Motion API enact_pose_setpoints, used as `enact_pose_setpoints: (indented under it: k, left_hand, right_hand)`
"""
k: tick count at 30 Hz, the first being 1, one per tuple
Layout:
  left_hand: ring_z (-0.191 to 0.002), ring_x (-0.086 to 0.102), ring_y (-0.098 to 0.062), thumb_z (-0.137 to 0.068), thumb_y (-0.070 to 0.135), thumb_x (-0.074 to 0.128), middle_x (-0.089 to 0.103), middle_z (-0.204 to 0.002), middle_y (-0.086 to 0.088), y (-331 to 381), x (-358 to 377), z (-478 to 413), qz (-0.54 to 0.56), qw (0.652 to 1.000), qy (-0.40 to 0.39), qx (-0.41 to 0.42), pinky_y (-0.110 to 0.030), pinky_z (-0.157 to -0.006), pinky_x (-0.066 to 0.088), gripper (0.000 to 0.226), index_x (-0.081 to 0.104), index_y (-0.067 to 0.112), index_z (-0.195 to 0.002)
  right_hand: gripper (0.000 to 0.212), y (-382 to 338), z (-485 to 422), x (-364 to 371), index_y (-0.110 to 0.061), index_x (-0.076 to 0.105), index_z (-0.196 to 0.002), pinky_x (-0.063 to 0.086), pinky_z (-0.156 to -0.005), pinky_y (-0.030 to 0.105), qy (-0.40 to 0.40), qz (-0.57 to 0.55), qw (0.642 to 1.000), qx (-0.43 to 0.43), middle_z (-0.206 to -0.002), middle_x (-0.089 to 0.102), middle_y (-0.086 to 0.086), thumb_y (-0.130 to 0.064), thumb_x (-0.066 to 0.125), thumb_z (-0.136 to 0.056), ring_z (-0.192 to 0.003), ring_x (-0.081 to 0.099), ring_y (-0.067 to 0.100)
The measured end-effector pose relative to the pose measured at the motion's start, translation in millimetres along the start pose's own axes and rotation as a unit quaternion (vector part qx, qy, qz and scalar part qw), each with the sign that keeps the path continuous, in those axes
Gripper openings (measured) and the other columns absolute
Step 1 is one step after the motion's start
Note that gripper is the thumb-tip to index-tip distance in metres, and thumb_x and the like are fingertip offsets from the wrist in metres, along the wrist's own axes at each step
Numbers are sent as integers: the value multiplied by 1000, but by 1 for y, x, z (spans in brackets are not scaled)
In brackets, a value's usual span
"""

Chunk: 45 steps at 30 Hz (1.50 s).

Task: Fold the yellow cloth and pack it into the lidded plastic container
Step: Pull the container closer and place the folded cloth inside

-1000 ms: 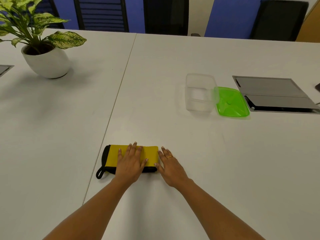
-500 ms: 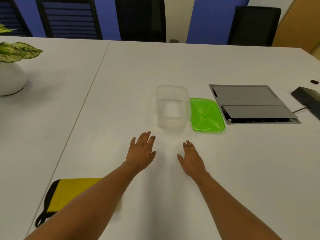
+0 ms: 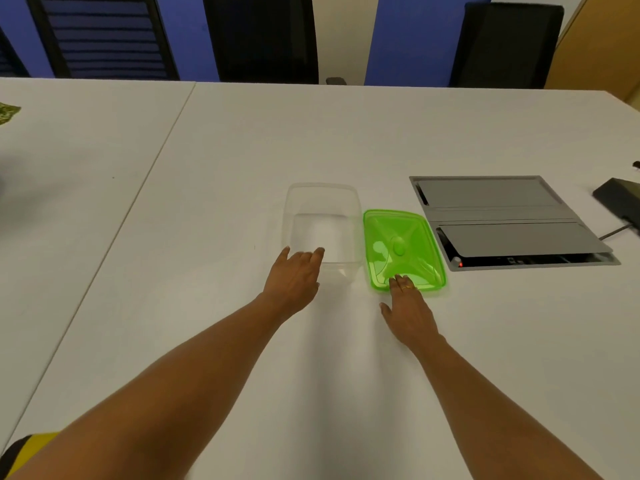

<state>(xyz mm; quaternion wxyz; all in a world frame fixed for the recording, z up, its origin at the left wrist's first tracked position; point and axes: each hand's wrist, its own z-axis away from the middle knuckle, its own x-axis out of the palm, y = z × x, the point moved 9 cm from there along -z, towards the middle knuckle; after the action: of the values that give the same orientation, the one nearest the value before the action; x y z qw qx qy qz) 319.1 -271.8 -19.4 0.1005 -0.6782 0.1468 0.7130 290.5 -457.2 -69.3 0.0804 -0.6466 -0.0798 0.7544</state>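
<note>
A clear plastic container (image 3: pixel 322 195) stands open and empty in the middle of the white table. Its green lid (image 3: pixel 401 244) lies flat just to its right. My left hand (image 3: pixel 294 280) reaches the container's near left corner, fingers spread and touching the rim, holding nothing. My right hand (image 3: pixel 410 311) lies flat with its fingertips on the lid's near edge. The folded yellow cloth (image 3: pixel 29 445) with black trim shows only as a corner at the bottom left, mostly hidden by my left forearm.
A grey cable hatch (image 3: pixel 502 220) is set into the table right of the lid, with a black device (image 3: pixel 620 200) and cable at the far right. Dark chairs (image 3: pixel 505 43) stand behind the table. A plant leaf (image 3: pixel 7 112) pokes in at the left edge.
Both hands left the folded cloth and moved forward to the container and lid. The view shifted right and forward, so the cloth slid to the bottom left corner.
</note>
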Motion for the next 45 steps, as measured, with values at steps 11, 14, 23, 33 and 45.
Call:
enact_pose_setpoints:
  k: [11,14,23,33,45]
  left_hand:
    - [-63,38,-21,-82,-5,46,47,-74,1,8,-15,-3,-75,997,24,23,-23,-45,15,30,42,24,-81]
    - [-62,35,-22,-81,-5,46,46,-72,1,6,-16,11,-72,997,25,28,-23,-46,14,30,41,24,-79]
    - [-33,19,-12,-31,10,87,46,-30,7,20,-51,102,-139,987,64,48,-16,-39,12,35,57,21,-43]
    - [-26,46,-9,-26,18,91,54,-34,8,43,-50,232,-113,990,46,74,-15,-43,12,38,61,25,-48]
    - [-27,45,-9,-29,15,91,50,-34,7,64,-38,337,-120,985,34,118,-14,-43,15,37,61,25,-50]
  right_hand:
    - [24,-5,4,-8,-1,57,-99,45,-71,37,75,51,995,-46,-103,59,15,8,39,-86,-102,51,28]
    - [23,-6,14,-7,0,58,-95,43,-68,36,56,66,995,-51,-99,60,15,8,40,-84,-100,52,27]
    - [41,-18,98,-22,-10,55,-44,31,-25,18,66,96,989,-87,-44,53,1,10,83,-22,-41,56,19]
    - [42,-18,213,-8,-15,56,-40,28,-24,17,61,88,991,-75,-40,52,-1,5,85,-18,-37,55,14]
    - [45,-12,306,21,-14,50,-39,27,-23,18,68,107,989,-74,-40,50,0,7,85,-19,-36,52,15]
